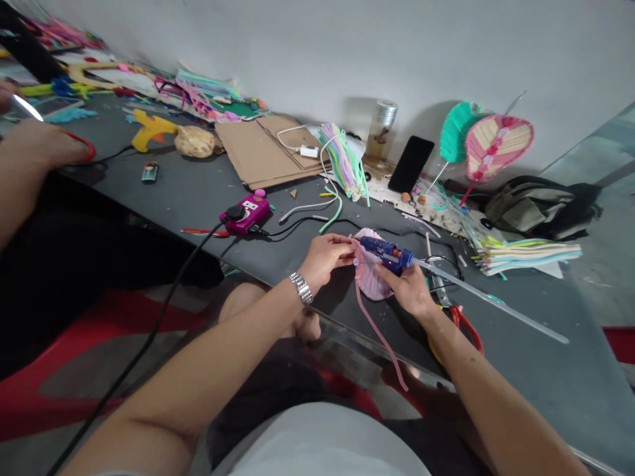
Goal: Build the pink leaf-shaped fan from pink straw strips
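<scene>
My right hand (411, 288) is closed around a blue glue gun (389, 254), with a long clear glue stick (501, 305) sticking out of its back. The gun's nozzle points left, over a pink ribbed piece (373, 277) shaped like a small fan. With pinched fingers, my left hand (325, 259) grips a pink pipe cleaner (376, 330) at the edge of that piece. Its loose end hangs down past the table's front edge. My left fingertips and the nozzle almost meet, so the exact contact spot is hidden.
A purple power strip (247, 213) with black cables lies left of my hands. Red-handled scissors (465, 325) rest by my right forearm. Behind are cardboard (268, 152), pipe cleaner bundles (344, 162), a phone (411, 164) and finished fans (499, 147). A co-worker's hand (44, 142) is at left.
</scene>
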`<state>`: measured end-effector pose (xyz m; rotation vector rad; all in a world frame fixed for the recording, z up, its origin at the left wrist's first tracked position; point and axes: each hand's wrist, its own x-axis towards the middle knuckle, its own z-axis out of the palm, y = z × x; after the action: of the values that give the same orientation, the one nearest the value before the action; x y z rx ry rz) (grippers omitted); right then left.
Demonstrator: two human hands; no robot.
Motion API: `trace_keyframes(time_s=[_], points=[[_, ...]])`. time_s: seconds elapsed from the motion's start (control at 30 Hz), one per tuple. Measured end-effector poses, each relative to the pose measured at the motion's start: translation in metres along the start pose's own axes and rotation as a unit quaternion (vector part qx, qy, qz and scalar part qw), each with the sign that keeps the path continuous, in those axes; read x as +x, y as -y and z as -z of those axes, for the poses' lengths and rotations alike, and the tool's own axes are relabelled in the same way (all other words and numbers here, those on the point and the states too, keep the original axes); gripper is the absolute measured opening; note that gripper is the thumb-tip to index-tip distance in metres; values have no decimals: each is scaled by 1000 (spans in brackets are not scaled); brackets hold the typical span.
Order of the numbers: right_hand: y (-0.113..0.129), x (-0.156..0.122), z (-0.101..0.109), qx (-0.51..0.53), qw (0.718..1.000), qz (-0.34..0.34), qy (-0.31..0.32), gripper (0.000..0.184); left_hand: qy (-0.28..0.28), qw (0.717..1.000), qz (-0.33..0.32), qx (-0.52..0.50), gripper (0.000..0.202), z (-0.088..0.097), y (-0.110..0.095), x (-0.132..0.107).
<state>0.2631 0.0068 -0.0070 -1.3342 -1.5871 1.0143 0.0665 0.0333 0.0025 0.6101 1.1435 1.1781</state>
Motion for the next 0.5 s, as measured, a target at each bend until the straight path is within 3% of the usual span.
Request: trace_keyframes(time_s=[0.5], points=[[-6, 2, -3, -36, 999, -22, 3, 46, -2, 1000, 3, 3, 18, -4, -3, -2]])
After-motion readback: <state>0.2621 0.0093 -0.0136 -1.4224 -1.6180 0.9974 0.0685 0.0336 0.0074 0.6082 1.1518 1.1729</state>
